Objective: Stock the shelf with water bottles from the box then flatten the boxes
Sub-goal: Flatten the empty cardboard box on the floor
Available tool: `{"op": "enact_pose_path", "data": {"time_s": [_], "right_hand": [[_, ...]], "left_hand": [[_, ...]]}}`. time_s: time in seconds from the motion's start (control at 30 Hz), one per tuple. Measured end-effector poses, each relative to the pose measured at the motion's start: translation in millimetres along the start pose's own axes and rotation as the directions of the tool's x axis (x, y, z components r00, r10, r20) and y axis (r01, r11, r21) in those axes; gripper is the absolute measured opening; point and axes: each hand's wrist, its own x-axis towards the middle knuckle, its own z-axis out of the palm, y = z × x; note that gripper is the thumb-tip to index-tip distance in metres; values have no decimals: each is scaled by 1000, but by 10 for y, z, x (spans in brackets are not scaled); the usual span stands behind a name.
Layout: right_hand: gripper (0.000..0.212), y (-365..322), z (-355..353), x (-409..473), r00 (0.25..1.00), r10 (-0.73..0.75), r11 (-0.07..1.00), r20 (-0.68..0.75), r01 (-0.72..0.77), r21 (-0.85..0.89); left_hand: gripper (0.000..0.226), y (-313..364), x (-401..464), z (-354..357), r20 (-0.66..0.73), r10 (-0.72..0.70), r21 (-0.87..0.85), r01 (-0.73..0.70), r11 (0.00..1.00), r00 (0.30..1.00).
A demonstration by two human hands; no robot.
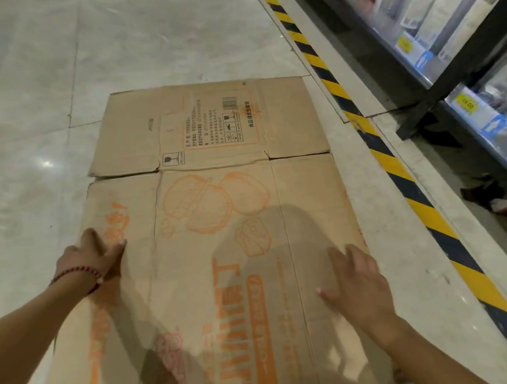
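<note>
Bare forearms, no sleeves — red braided bracelet [76, 272] on left wrist.

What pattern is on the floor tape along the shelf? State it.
Diagonal yellow and black stripes on the floor tape, clearest in the head view.
</note>
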Motion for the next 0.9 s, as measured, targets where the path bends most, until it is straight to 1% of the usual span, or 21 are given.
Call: {"op": "enact_pose_path", "data": {"time_s": [0.03,0.07,0.13,0.23,0.3,0.37,0.43,0.5,0.6,0.63,0.7,0.83,0.9], "right_hand": [[75,85,-10,7,997,74,996,8,-74,47],[74,165,-20,12,989,148,983,11,-149,111],[71,288,-22,44,964,266,936,21,-263,234],[63,347,11,135,942,325,893,82,-334,302],[56,334,17,180,935,343,884,92,-354,305],[51,316,7,237,943,326,893,63,-330,305],[48,268,-39,323,949,312,898,47,-311,311],[43,174,-119,434,960,279,907,17,-269,323],[32,-12,-208,596,988,148,931,-43,-125,343],[32,-66,-220,639,994,98,932,-47,-75,355],[41,-152,-229,700,999,32,920,-44,-12,392],[48,-222,-204,711,998,37,940,-52,-17,341],[48,-228,-204,695,998,37,942,-44,-20,335]], "left_hand": [[59,-27,-119,-63,15,-17,-4,17,1000,1000],[57,-89,-220,-106,20,-1,-11,1,1000,1000],[53,-163,-289,-132,38,-35,-82,38,996,999],[53,-138,-365,-160,94,-115,-143,127,982,989],[54,-132,-378,-157,97,-127,-177,143,974,987],[53,-107,-434,-186,80,-130,-162,141,977,988],[52,-108,-495,-164,32,-131,-141,134,981,991],[53,-164,-522,-140,31,-156,-158,159,975,987],[56,-299,-529,-88,60,-193,-151,200,968,979],[56,-329,-540,-81,69,-203,-155,212,965,977],[56,-382,-548,-59,70,-220,-155,229,961,973],[56,-431,-557,-25,47,-199,-64,201,977,979],[55,-396,-601,-20,50,-187,-78,190,979,981]]}}
